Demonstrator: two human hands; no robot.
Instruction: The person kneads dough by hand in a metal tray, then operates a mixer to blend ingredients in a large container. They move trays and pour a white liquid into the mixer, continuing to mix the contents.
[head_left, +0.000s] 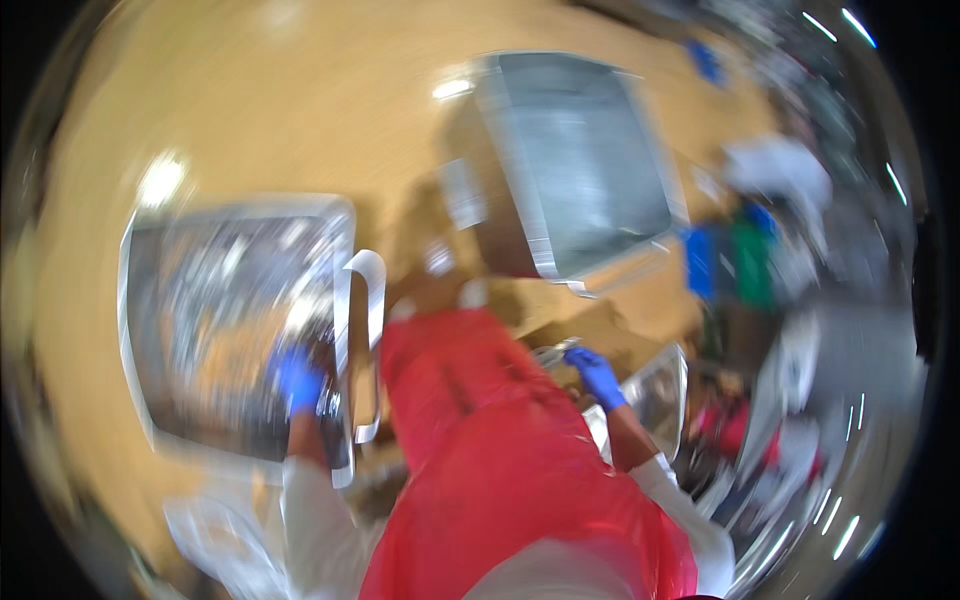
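Note:
My left hand (300, 379), in a blue glove, is over the right side of a metal-rimmed bin (124, 315). Inside the bin lies a jumble of shiny items (217, 289), too blurred to name. Whether that hand grips any of them is hidden by the blur. On the other side of my red apron (480, 420), my right hand (598, 377), also blue-gloved, has its fingertips on a small shiny object (555, 352). Its kind is not clear. Just beyond that hand stands a shiny metal container (660, 397), seen in part.
A large grey metal bin (592, 165) stands ahead on the tan floor (300, 112). A curved pale metal handle (371, 292) juts out beside the left bin. Blue and green containers (750, 255) are at the right. Clear plastic (221, 544) lies at lower left.

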